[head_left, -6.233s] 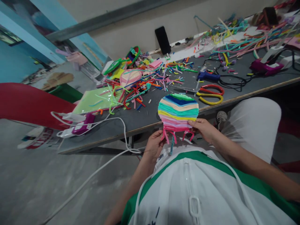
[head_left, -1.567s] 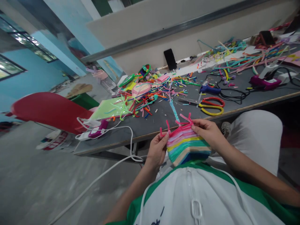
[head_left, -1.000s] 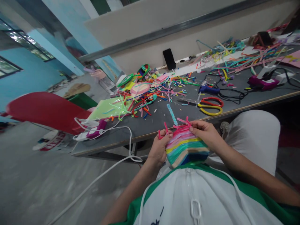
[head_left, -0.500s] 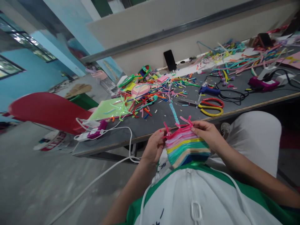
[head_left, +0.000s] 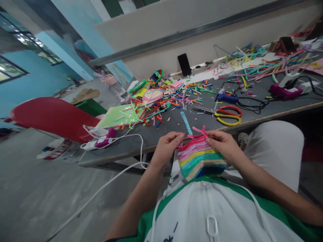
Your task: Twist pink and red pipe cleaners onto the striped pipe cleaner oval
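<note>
A striped panel of pipe cleaners (head_left: pixel 199 155), in pinks, yellow, teal, tan and blue, rests against my lap at the table's front edge. My left hand (head_left: pixel 168 146) pinches a pink pipe cleaner at its upper left corner, with thumb and fingers together. At the upper right corner my right hand (head_left: pixel 222 143) grips the panel's edge between thumb and fingers. Pink pipe cleaner ends (head_left: pixel 200 130) stick up beside my right fingertips. Just beyond the panel, a light blue twisted strip (head_left: pixel 186 122) lies on the table.
Scissors (head_left: pixel 228 115) with red and yellow handles lie ahead, near a blue glue gun (head_left: pixel 227 97) with a black cord. Cut pipe cleaner bits (head_left: pixel 161 107) are scattered across the grey table (head_left: pixel 121 148). A phone (head_left: pixel 184 64) leans on the wall. A white cable (head_left: pixel 106 185) hangs off the left.
My left hand has shifted slightly right and up over the panel's upper left corner, covering the pink end that stood there. My right hand stays in place.
</note>
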Demonstrator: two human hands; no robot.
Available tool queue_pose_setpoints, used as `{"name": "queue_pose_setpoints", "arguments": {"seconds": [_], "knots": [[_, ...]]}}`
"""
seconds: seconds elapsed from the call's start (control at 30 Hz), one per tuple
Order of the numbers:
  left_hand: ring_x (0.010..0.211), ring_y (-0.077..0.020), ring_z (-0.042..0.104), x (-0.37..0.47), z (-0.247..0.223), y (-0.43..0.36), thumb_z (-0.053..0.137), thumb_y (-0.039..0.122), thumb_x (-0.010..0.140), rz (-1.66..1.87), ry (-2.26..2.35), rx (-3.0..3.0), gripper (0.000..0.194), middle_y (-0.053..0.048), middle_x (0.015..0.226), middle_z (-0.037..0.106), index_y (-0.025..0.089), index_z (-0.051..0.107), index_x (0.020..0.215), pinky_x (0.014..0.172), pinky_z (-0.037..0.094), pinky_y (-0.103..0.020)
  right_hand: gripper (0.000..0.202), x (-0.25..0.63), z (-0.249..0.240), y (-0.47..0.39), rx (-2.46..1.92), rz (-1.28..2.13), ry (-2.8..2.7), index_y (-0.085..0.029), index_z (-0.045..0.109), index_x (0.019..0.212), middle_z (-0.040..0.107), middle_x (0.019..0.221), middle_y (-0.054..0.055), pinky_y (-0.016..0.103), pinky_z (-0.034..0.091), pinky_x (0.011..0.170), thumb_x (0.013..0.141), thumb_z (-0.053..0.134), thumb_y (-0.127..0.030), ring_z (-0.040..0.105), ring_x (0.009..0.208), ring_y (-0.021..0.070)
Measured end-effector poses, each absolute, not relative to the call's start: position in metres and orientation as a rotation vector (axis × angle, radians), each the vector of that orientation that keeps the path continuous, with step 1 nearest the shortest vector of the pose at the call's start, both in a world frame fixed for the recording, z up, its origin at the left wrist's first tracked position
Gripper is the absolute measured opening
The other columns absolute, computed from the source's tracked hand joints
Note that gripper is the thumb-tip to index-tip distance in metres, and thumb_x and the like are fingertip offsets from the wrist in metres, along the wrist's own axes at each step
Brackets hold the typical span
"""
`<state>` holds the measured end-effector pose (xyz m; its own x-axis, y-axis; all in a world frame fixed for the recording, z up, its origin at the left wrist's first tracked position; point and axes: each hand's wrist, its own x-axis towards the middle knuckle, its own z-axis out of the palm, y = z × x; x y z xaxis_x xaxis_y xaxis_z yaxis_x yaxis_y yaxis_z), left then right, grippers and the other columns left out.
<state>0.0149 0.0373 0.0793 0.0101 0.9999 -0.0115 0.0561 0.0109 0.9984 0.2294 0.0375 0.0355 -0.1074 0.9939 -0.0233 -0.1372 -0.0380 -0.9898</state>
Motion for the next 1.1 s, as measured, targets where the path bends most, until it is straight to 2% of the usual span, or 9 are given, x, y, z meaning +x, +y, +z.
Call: {"name": "queue_pose_setpoints", "arguments": {"seconds": [0.1, 0.23, 0.4, 0.87, 1.1], "knots": [[0.06, -0.0107, 0.052, 0.015, 0.074, 0.041, 0.071, 0.036, 0.071, 1.083, 1.185, 1.223, 0.023, -0.003, 0.068, 0.064, 0.014, 0.074, 0.077, 0.054, 0.038, -0.02, 0.04, 0.229, 0.035, 0.038, -1.071, 1.392, -1.147, -0.019, 0.069, 0.098, 0.067, 0.079, 0.003, 0.03, 0.047, 0.064, 0.065, 0.074, -0.04, 0.06, 0.07, 0.0162], [0.057, -0.0097, 0.053, 0.014, 0.071, 0.045, 0.074, 0.035, 0.067, 1.03, 1.108, 1.066, 0.022, -0.004, 0.068, 0.066, 0.013, 0.074, 0.074, 0.053, 0.039, -0.019, 0.038, 0.23, 0.033, 0.038, -1.069, 1.381, -1.149, -0.02, 0.07, 0.098, 0.068, 0.08, 0.002, 0.03, 0.046, 0.065, 0.065, 0.074, -0.039, 0.06, 0.069, 0.0157], [0.049, -0.0061, 0.047, 0.015, 0.072, 0.047, 0.075, 0.031, 0.067, 0.988, 1.071, 0.951, 0.02, -0.003, 0.061, 0.062, 0.012, 0.071, 0.068, 0.047, 0.034, -0.017, 0.037, 0.23, 0.033, 0.038, -1.055, 1.382, -1.174, -0.02, 0.07, 0.098, 0.068, 0.08, 0.002, 0.029, 0.046, 0.064, 0.066, 0.074, -0.04, 0.06, 0.069, 0.0155], [0.054, -0.0085, 0.052, 0.013, 0.067, 0.051, 0.07, 0.012, 0.064, 0.947, 0.93, 0.608, 0.004, -0.003, 0.061, 0.062, 0.012, 0.066, 0.063, 0.053, 0.043, -0.02, 0.031, 0.228, 0.03, 0.037, -0.957, 1.488, -1.075, -0.023, 0.072, 0.095, 0.07, 0.083, 0.002, 0.031, 0.048, 0.069, 0.067, 0.076, -0.035, 0.062, 0.073, 0.0164], [0.054, -0.009, 0.052, 0.014, 0.071, 0.049, 0.068, 0.013, 0.065, 0.956, 0.982, 0.683, 0.003, -0.003, 0.06, 0.06, 0.012, 0.066, 0.065, 0.051, 0.042, -0.019, 0.029, 0.226, 0.029, 0.038, -0.97, 1.493, -1.057, -0.024, 0.072, 0.092, 0.069, 0.081, 0.001, 0.028, 0.048, 0.067, 0.066, 0.077, -0.033, 0.061, 0.07, 0.0149]]}}
